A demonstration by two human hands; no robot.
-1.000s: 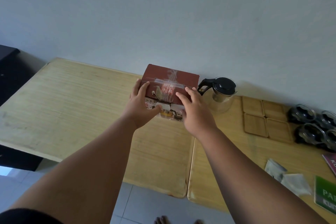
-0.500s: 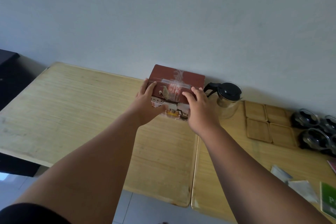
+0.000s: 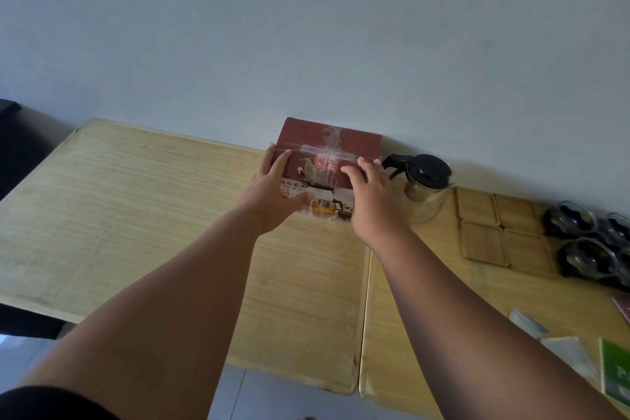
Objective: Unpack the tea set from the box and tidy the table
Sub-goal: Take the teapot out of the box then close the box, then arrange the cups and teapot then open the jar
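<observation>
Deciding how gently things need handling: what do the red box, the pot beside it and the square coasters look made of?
Red box: printed cardboard, slightly glossy, with a clear tape strip across its top. Pot: clear glass body, seemingly a shiny metal band, black lid and handle that look plastic, so likely fragile. Coasters: light wood or bamboo, matte, with visible grain and raised rims.

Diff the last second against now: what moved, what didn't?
The red tea set box, between the left hand and right hand, slid away from the person toward the wall; its far edge now sits about against it, close beside the glass teapot. Neither grip changed: both hands stay on the closed box. Teapot, wooden coasters and glass cups kept their places.
</observation>
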